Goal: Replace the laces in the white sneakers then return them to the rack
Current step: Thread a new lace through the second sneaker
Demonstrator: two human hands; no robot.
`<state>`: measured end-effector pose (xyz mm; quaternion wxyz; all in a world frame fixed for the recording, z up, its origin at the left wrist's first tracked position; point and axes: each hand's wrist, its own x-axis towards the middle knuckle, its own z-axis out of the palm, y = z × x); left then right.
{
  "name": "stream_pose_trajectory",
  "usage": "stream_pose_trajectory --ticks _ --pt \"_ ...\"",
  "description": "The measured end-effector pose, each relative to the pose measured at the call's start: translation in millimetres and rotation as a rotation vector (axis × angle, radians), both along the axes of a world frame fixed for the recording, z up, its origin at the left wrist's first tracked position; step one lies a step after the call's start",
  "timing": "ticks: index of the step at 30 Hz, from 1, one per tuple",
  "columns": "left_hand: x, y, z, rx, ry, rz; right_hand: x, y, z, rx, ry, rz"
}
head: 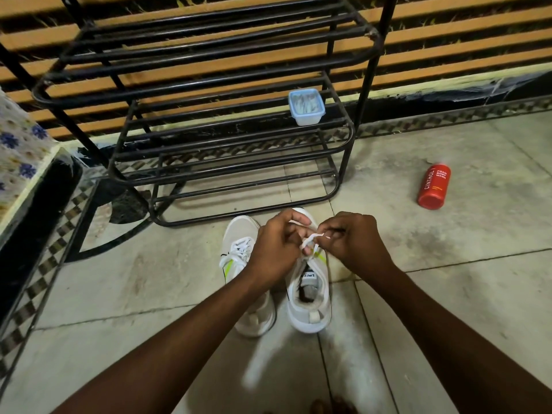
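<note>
Two white lime-striped fabric sneakers (310,297) down there, two bare hands, left hand (276,249), right hand (352,243), one white cord lace (310,238), one black metal-bar rack (209,53), one blue-lidded clear plastic tub (306,107), one red cylindrical bottle (433,186).

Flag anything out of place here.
A red bottle lies on its side on the floor, right of the rack. A plastic box sits on a rack shelf where shoes belong. Nothing looks spilled. The left hand and right hand pinch the lace as expected.
</note>
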<state>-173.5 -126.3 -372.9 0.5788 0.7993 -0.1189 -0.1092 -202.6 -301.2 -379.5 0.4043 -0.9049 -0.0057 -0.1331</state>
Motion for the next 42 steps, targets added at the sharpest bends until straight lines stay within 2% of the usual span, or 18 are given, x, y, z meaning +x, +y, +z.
stream_pose_trajectory --ticks 4,9,12,17,22,27,32,36,40,42 --pt "2.8 3.0 -0.7 -0.034 0.044 -0.004 -5.5 9.8 -2.0 -0.071 -0.115 0.019" --pt "-1.6 6.4 1.7 -0.135 0.182 0.027 -14.6 14.2 -5.3 0.003 -0.144 0.005" --pt "-4.4 8.6 1.3 -0.101 0.108 0.064 -16.8 16.0 -7.0 0.069 -0.131 -0.007" --pt "-4.7 22.6 -6.4 0.108 -0.154 0.119 -21.9 11.1 -9.6 0.193 -0.051 -0.085" --pt "-9.0 44.6 -19.4 0.271 -0.25 0.161 -33.5 -1.8 -10.3 0.234 0.014 -0.149" --pt "-14.6 51.7 -20.3 0.297 -0.239 0.172 -40.7 -14.2 -3.7 0.15 0.117 -0.229" --pt "-14.8 53.8 -16.3 0.735 -0.438 0.195 -42.7 -20.7 2.0 0.025 0.217 -0.271" --pt "-14.2 59.6 -17.9 0.841 -0.37 0.246 -43.7 -23.4 3.1 -0.063 0.243 -0.288" --pt "-18.6 59.2 -18.3 0.92 -0.399 0.226 -45.9 -22.7 -2.6 -0.104 0.266 -0.306" --pt "-18.1 60.4 -17.9 1.022 -0.463 0.173 -46.9 -24.1 -5.6 -0.134 0.28 -0.311"
